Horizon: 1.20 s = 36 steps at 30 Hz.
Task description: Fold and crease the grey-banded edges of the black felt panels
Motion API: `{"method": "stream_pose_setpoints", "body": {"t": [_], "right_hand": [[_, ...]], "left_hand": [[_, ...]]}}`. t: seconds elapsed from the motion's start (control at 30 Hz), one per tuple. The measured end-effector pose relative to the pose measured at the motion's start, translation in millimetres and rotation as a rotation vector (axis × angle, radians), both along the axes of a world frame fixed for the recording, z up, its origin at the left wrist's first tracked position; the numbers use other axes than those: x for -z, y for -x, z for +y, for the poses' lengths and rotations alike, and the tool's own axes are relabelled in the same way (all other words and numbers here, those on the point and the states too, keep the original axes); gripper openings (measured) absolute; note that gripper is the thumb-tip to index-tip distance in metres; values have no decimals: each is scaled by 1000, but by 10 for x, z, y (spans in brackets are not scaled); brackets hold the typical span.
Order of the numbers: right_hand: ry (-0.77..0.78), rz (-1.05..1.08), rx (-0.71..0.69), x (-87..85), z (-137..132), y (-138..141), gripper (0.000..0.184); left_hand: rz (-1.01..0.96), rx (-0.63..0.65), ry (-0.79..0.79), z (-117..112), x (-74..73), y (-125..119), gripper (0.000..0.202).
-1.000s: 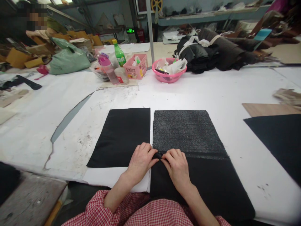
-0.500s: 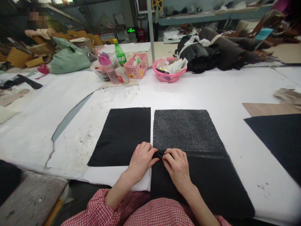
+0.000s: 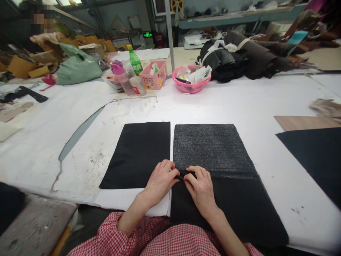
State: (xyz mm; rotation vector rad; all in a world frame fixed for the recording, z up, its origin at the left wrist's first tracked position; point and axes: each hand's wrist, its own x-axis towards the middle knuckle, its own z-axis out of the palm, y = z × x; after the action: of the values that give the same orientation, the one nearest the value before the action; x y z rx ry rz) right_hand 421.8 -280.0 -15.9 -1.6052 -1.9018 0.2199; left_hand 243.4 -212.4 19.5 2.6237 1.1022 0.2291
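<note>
Black fabric [image 3: 234,206] lies in front of me, its upper half showing a grey, speckled backing [image 3: 210,147]. At the left end of the seam-like band between the two halves, my left hand [image 3: 161,179] pinches the fabric's edge between thumb and fingers. Close beside it, my right hand [image 3: 198,186] is closed on the same band, fingertips pressed together. A small dark fold shows between the two hands; its details are hidden by the fingers. To the left lies a separate flat black fabric piece [image 3: 141,153], partly under my left hand.
A pink basin [image 3: 191,87] and a pink box [image 3: 154,76] stand behind the fabric, beside a purple-capped bottle [image 3: 124,80] and a green bottle [image 3: 135,60]. Dark fabric [image 3: 317,153] lies at the right, a stack of dark pieces [image 3: 239,58] farther back. Another person is at far left.
The fingers of both hands have shifted slightly on the black fabric's edge, and the fold between them looks flatter. The fabric pieces lie as before.
</note>
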Motion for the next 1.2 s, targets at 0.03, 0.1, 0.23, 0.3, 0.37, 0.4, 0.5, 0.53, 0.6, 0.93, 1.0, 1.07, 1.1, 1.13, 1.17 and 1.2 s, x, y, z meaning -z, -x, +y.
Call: {"method": "stream_pose_setpoints", "body": {"t": [0.03, 0.1, 0.23, 0.3, 0.37, 0.4, 0.5, 0.53, 0.6, 0.93, 1.0, 1.07, 1.1, 1.13, 1.17, 1.2], "right_hand": [[3, 14, -4, 2, 1, -2, 10], [9, 45, -12, 4, 3, -5, 10], [3, 76, -17, 3, 8, -9, 11], [3, 77, -15, 7, 8, -10, 11], [4, 76, -16, 16, 8, -12, 11], [5, 76, -16, 21, 7, -14, 12], [7, 82, -19, 36, 7, -16, 13], [7, 84, -21, 40, 6, -16, 13], [4, 91, -22, 45, 7, -15, 14], [-2, 53, -48, 25, 24, -8, 30], [-1, 35, -67, 20, 25, -3, 26], [-3, 23, -74, 19, 26, 4, 23], [-5, 17, -74, 19, 27, 8, 21], [-7, 12, -71, 20, 28, 11, 20], [-9, 6, -66, 22, 29, 14, 19], [-10, -1, -60, 25, 31, 17, 19]], "left_hand": [[14, -6, -5, 16, -11, 0, 16], [48, -26, -26, 45, -36, 4, 21], [93, -61, -81, 66, -67, 14, 29], [73, -71, -82, 49, -66, 12, 29], [31, -58, -57, 24, -56, 7, 27], [10, -43, -37, 12, -50, 4, 26], [-33, -9, 9, -4, -27, -2, 26], [-42, -8, 19, -3, -20, -2, 24], [-57, -8, 38, 8, -8, 0, 17], [-99, 2, 69, -25, 34, 29, 9], [-109, -1, 68, -38, 53, 35, 10], [-117, -2, 64, -47, 70, 40, 10], [-120, -1, 63, -50, 76, 41, 10], [-122, 0, 64, -53, 80, 43, 9], [-124, 1, 66, -56, 81, 44, 9], [-124, 0, 68, -59, 81, 45, 10]]}}
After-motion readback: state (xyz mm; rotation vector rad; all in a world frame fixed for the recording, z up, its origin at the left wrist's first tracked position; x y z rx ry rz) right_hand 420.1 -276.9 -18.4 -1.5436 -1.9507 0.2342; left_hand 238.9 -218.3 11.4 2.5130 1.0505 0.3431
